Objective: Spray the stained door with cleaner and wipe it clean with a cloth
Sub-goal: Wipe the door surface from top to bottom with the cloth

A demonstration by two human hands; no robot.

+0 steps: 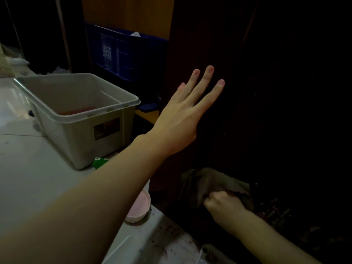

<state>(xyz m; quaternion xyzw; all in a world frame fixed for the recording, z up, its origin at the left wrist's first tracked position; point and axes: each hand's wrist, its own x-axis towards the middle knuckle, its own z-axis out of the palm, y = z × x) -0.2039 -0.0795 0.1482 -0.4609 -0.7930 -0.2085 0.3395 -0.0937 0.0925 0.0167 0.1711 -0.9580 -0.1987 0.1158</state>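
Door (266,92), dark, filling the right side and barely lit, so missed stains likely down low. Cloth (215,183) bunched and pinched in the right hand (222,204), pressed low against it. Left hand (182,113) spread flat higher up, bracing. Could swing if pushed hard. Pink bowl (139,206) near the bench (28,178) edge, easy to knock with a forearm.

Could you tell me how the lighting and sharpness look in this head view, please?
Head view: dim overall; the door is nearly black, its stains unreadable; the cloth is murky; the left hand and grey bin are lit and sharp; no glare.
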